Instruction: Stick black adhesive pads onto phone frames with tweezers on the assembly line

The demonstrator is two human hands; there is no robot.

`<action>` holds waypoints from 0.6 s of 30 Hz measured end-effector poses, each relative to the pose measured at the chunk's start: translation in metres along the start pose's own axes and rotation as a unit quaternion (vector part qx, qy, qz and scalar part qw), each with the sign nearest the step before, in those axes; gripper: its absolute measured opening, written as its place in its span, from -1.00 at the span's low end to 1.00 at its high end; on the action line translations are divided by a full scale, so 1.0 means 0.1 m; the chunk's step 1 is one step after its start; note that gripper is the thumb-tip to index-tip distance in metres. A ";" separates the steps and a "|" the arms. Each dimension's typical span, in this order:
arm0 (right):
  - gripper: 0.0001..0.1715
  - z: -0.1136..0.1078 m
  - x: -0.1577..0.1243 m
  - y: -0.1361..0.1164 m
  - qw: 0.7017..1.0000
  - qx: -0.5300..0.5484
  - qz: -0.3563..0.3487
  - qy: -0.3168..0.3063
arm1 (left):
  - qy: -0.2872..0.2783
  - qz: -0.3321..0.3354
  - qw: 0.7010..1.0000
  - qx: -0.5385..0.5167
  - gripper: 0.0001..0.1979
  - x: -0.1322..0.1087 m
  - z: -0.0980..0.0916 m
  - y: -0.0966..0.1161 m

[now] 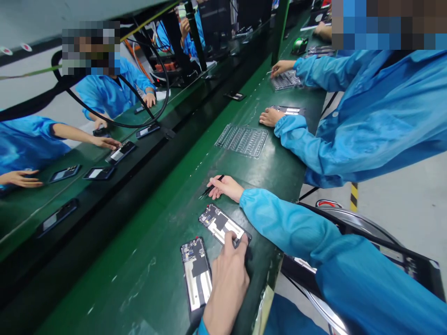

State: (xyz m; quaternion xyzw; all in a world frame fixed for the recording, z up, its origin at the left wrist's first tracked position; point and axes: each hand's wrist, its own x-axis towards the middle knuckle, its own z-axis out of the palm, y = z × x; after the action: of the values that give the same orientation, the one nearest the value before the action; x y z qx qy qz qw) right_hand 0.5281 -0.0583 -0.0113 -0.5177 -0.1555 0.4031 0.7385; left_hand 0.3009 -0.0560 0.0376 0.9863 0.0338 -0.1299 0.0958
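Note:
My right hand (226, 187) is closed around dark tweezers (211, 188), their tips pointing down toward the green bench. Just below them lies an opened phone (220, 220) with its circuit board and white battery area showing. My left hand (228, 274) grips the near end of this phone between thumb and fingers. Beside that hand rests a second opened phone (196, 274), its lower end partly hidden by my wrist.
Clear plastic trays (242, 139) lie farther along the bench (157, 274). A co-worker in a blue smock (366, 116) works at the right over another tray (285, 80). Across a dark rail, other people handle phones (98, 173). A black cable (115, 123) hangs at upper left.

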 end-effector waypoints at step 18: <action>-0.72 -0.18 -0.56 -0.43 0.932 -0.337 0.050 0.122 | 0.132 -0.186 0.974 0.005 -0.37 -0.61 0.00 -0.45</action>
State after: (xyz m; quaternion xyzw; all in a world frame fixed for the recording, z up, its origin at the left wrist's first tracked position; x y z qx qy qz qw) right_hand 0.5234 -0.1176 0.0302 -0.7881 -0.1649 0.2974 0.5131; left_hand 0.2381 -0.0150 0.0453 0.9716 0.2285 -0.0142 0.0597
